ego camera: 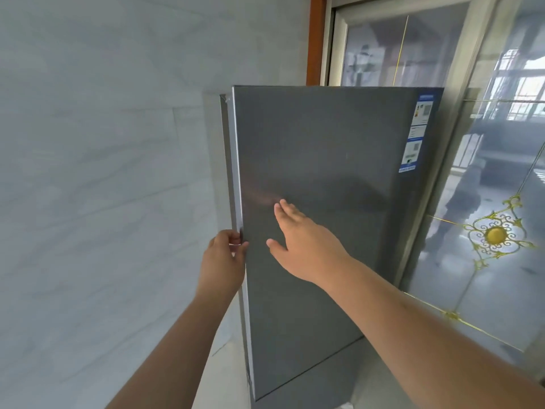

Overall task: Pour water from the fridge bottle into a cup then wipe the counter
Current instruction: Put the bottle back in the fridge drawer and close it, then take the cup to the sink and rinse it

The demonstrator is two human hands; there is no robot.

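Observation:
A tall grey fridge [324, 149] fills the middle of the head view, its upper door closed or nearly so. My left hand [224, 258] grips the left edge of that door, fingers curled around the edge. My right hand [300, 240] reaches toward the door's front, fingers spread and holding nothing; its fingertips are at or just off the surface. The bottle, the cup and the counter are out of view.
A pale marbled wall [103, 172] stands close on the left of the fridge. A glass sliding door [486, 231] with gold ornament runs behind and to the right. Blue and white stickers [415, 134] sit on the door's upper right corner.

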